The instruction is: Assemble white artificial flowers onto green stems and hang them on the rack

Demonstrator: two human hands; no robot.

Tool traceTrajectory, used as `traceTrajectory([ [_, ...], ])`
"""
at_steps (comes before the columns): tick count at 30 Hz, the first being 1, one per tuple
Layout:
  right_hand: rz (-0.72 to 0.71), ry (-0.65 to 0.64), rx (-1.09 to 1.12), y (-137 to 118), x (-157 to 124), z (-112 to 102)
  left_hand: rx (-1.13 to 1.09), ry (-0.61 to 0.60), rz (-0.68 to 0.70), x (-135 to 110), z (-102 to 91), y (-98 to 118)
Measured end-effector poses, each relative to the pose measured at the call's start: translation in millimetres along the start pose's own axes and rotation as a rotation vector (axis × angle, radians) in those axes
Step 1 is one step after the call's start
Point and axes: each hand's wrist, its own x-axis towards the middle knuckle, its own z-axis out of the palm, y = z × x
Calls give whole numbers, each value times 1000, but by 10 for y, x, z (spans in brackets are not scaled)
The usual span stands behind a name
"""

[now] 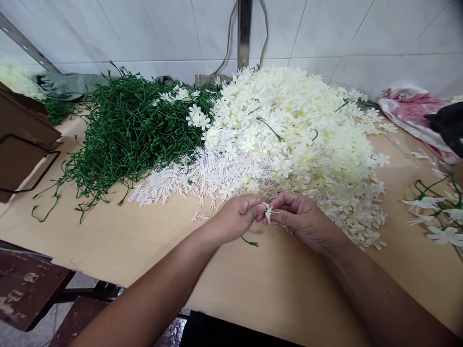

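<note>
My left hand (pixel 243 216) is closed in a pinch on a green artificial flower stem (pixel 250 242), whose free end hangs out below the fingers. Between both sets of fingertips is a small white artificial flower (pixel 268 213), mostly covered by them. My right hand (pixel 302 219) pinches at the flower from the other side, where a thin white stick pokes out by the thumb. Just beyond the hands lie a heap of white-yellow flower heads (pixel 289 125) and a pile of thin white sticks (pixel 173 180).
A tangled mound of green stems (pixel 133 125) lies at the back left, beside a brown box (pixel 25 140). Assembled flowers (pixel 434 212) lie at the right edge, with a pink-and-white cloth (pixel 415 108) behind them. A tiled wall (pixel 173 29) closes off the table's (pixel 152 241) far side.
</note>
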Motion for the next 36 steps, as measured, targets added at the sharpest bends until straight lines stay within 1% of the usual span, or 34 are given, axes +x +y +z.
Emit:
traceTrajectory([
  [4,3,17,1,-9,-1,20,11,17,4,2,13,-10],
  [8,-21,37,-51,6,-12,35,20,35,11,2,16,-18],
  [14,-39,175,-123,29,-21,98,101,92,-20,7,49,-37],
  [16,-41,198,-125,29,-17,128,117,109,-47,10,60,-32],
  [19,-52,192,-93,12,-11,161,82,106,-75,15,55,-22],
  [23,-75,165,-44,-32,-22,156,30,86,-26,-1,8,16],
  [25,-88,178,-43,-46,-35,128,57,87,-5,-37,-24,58],
  [27,-93,191,-74,-55,-52,92,136,101,-11,-103,-64,107],
  [30,-123,204,-200,-81,-95,63,238,174,-29,-270,-155,155],
  [32,-199,196,-376,-106,-138,90,219,279,-43,-415,-249,151],
  [34,-343,148,-641,-115,-176,160,169,390,-79,-561,-355,114],
  [36,-522,87,-946,-85,-187,254,169,492,-134,-687,-440,53],
])
